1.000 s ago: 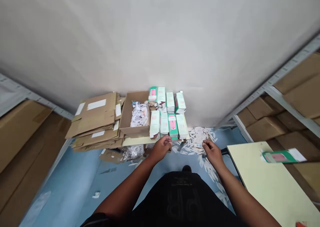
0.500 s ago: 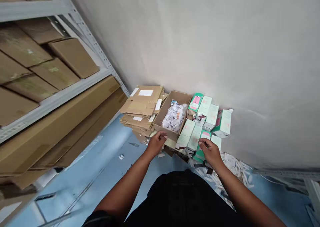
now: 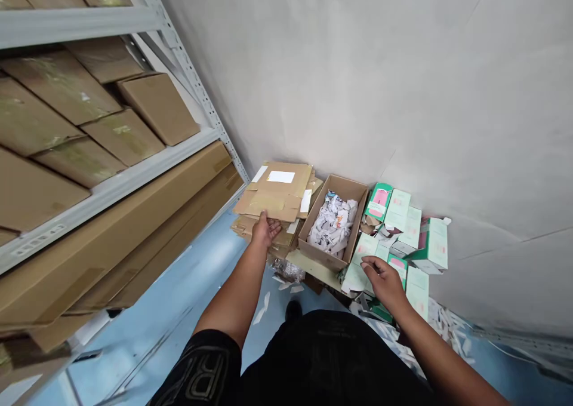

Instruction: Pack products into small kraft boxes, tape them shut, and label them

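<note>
Over the counter's (image 3: 316,270) front edge, right half: right hand (image 3: 384,282) above the front row of white-and-green boxes (image 3: 417,289). Its fingers are loosely curled, thumb tip just beside the index; can't tell if they touch. Left hand (image 3: 265,231) at the front edge of the flattened carton stack (image 3: 250,225), counter's left end. Thumb up against the top flattened carton (image 3: 293,190), other fingers half bent, a bit spread; can't tell if they grip it. Right of the stack: open cardboard box (image 3: 324,259), crumpled paper (image 3: 333,222) inside, between stack and boxes. Second row of boxes sits along the counter's back edge. Left of the counter, metal shelving (image 3: 134,173) with taped cartons (image 3: 159,107). Grey wall (image 3: 358,83) behind.
</note>
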{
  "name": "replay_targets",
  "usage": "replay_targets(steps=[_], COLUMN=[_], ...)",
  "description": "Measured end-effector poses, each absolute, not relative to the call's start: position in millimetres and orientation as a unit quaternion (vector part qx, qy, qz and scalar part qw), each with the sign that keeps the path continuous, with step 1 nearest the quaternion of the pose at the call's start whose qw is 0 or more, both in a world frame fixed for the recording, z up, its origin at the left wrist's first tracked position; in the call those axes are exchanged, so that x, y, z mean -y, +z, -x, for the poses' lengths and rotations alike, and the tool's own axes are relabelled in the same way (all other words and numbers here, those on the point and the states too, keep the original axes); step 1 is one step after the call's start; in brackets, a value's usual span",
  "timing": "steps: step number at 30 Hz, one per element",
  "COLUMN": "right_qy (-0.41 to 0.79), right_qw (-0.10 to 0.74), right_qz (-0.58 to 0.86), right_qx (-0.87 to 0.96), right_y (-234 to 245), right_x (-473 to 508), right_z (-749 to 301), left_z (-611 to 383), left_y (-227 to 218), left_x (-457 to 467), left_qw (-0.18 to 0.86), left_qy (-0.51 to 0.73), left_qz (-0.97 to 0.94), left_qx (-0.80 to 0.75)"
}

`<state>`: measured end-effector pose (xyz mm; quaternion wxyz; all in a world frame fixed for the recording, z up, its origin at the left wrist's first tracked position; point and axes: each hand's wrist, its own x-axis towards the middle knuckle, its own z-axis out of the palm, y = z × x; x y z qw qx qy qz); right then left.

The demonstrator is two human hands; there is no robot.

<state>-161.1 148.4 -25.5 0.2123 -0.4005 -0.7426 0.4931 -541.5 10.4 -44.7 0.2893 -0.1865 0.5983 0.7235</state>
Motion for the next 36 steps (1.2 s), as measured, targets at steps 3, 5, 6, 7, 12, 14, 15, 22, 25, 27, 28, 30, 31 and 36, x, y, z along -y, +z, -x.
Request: replay_targets(steps=[3,5,6,7,12,14,15,22,25,27,28,30,31,36], right_qy=[0.485,0.479,0.476,0.472,0.437,0.423,0.417,0.389,0.384,0.385,0.386,0.39,0.392,0.355], right_qw=[0.218,0.221,0.22,0.217,0.199,0.198,0.198,0.181,0.185,0.204,0.219,0.263,0.295,0.509], right_qz=[0.434,0.447,0.451,0.453,0.464,0.463,0.46,0.405,0.405,0.416,0.423,0.439,0.449,0.474], right_qx=[0.727,0.722,0.722,0.725,0.744,0.753,0.759,0.808,0.809,0.798,0.79,0.766,0.747,0.624], right_y=[-28,-28,-27,-26,-21,-19,-18,-13,-10,-6,-3,6,12,61], right_x=[-123,-106,-98,-91,-73,-69,-68,-58,-60,-63,-65,-71,-75,-89], right_z=[178,189,193,197,212,218,222,233,225,217,212,202,195,134], left_z=[570,578,581,583,600,607,610,613,612,610,608,601,596,542], left_y=[-60,-69,-72,-75,-77,-74,-73,-51,-32,-15,-6,12,20,50], left_x=[-22,-22,-19,-15,13,24,30,74,92,101,103,103,100,68], left_qw=[0.288,0.287,0.284,0.278,0.243,0.258,0.27,0.302,0.293,0.303,0.313,0.341,0.356,0.454], left_qy=[0.707,0.707,0.71,0.718,0.726,0.708,0.705,0.785,0.795,0.791,0.786,0.768,0.757,0.637], left_qz=[0.172,0.162,0.152,0.135,0.038,0.039,0.044,-0.016,-0.064,-0.098,-0.116,-0.152,-0.172,-0.316], left_qx=[-0.622,-0.626,-0.626,-0.624,-0.642,-0.656,-0.654,-0.541,-0.527,-0.522,-0.521,-0.52,-0.52,-0.536])
